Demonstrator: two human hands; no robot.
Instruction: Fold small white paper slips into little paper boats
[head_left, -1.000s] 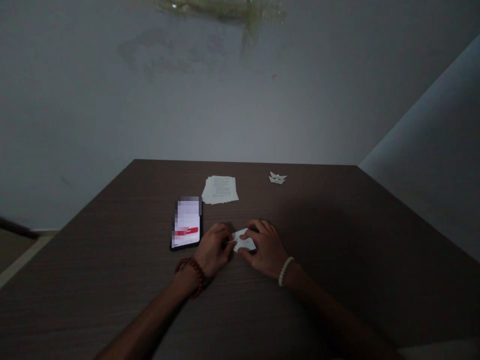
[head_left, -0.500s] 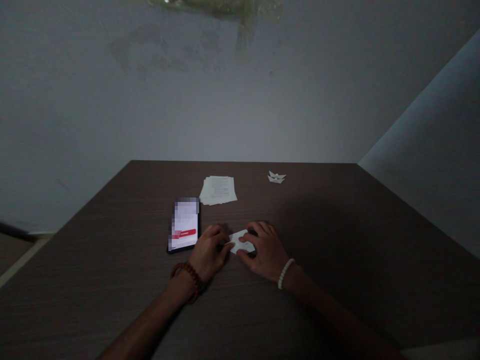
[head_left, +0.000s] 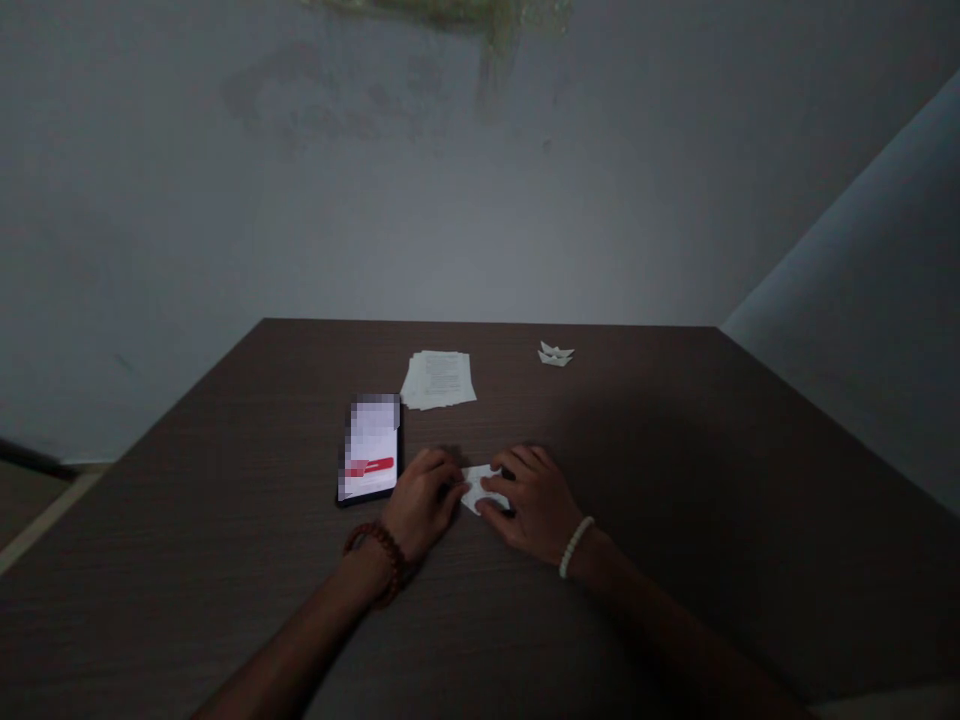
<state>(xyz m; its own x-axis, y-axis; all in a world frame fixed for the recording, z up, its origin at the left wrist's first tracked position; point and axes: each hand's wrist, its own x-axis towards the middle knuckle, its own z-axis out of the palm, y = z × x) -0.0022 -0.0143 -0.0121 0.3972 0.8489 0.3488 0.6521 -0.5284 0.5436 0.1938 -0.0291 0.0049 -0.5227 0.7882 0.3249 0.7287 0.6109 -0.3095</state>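
Gripping small white paper (head_left: 473, 487)

At the dark brown, wood-grained table (head_left: 480, 630), its left end is pinched by the left hand (head_left: 421, 505), thumb against fingers; its right end is grasped by the curled fingers of the right hand (head_left: 540, 508).

Bare forearms (head_left: 319, 625), bare left hand (head_left: 418, 505) with a loose reddish-brown bracelet of round, chunky beads (head_left: 391, 549), bare right hand (head_left: 538, 505) with a slimmer off-white bracelet of small round beads (head_left: 574, 545)
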